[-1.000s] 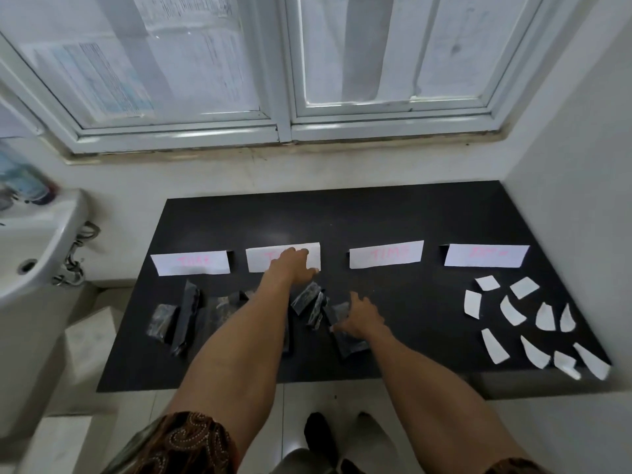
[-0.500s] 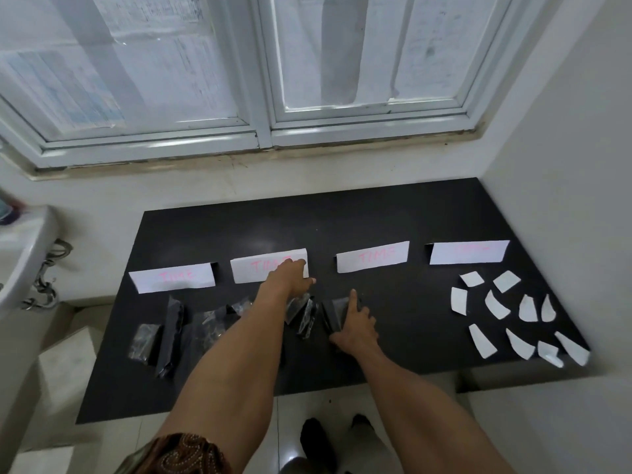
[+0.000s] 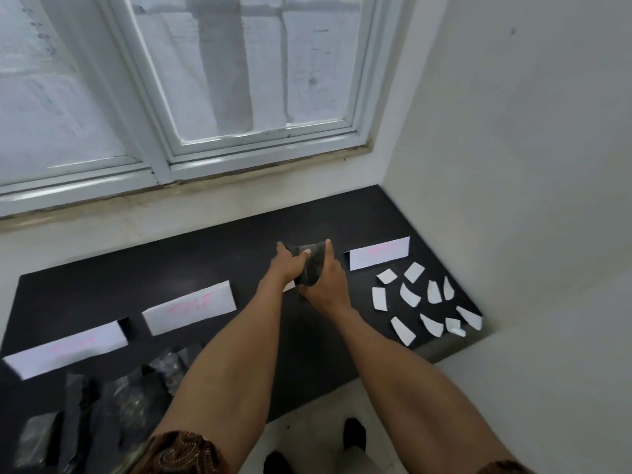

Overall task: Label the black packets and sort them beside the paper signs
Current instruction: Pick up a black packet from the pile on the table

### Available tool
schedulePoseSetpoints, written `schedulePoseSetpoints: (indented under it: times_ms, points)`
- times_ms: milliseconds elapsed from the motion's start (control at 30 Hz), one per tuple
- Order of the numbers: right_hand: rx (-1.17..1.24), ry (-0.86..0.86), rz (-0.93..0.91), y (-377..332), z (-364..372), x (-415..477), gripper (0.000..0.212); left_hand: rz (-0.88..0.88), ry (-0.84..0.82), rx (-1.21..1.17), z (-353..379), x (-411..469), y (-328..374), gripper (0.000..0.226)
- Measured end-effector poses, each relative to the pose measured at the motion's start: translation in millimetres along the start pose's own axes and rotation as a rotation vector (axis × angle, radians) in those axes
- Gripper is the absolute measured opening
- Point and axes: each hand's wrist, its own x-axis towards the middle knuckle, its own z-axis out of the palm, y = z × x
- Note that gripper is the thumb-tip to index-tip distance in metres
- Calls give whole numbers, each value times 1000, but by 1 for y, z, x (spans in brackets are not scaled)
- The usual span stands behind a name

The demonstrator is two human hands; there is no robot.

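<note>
Your left grip (image 3: 284, 270) and right grip (image 3: 330, 283) both clasp one black packet (image 3: 313, 265) over the bench (image 3: 205, 268) near the far-right paper sign (image 3: 379, 253); set it down before sticking on a white label (image 3: 409, 295), and it could end up unlabelled or misfiled.

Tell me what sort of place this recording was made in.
Probably an ordinary room corner, perhaps at home, rather than a workshop: a white-framed window above a black table pushed against bare white walls, with hand-lettered paper signs laid on it.
</note>
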Motion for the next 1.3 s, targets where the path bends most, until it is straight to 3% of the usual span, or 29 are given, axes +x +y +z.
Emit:
schedulePoseSetpoints:
  times_ms: [267, 433, 600, 733, 833, 933, 1033, 1167, 1300]
  points:
    - [13, 37, 31, 45, -51, 29, 119, 51, -63, -45, 61, 20, 40, 27]
    - [24, 28, 46, 74, -74, 43, 118, 45, -51, -43, 98, 30, 57, 31]
    - [28, 37, 38, 99, -92, 53, 115, 50, -47, -24, 128, 39, 71, 20]
    - [168, -8, 73, 118, -110, 52, 117, 62, -17, -14, 142, 44, 80, 27]
    - [223, 22, 116, 143, -125, 41, 99, 57, 5, -46, 149, 47, 86, 36]
    - [57, 119, 189, 183, -132, 26, 58, 40, 20, -40, 153, 48, 87, 38]
    - [-146, -13, 369, 222, -129, 11, 33, 4, 5, -48, 156, 49, 82, 38]
    - [-182, -139, 569, 245, -117, -7, 28, -40, 7, -71, 157, 50, 73, 40]
    - [-242, -170, 568, 252, -110, -10, 32, -61, 9, -68, 157, 51, 66, 41]
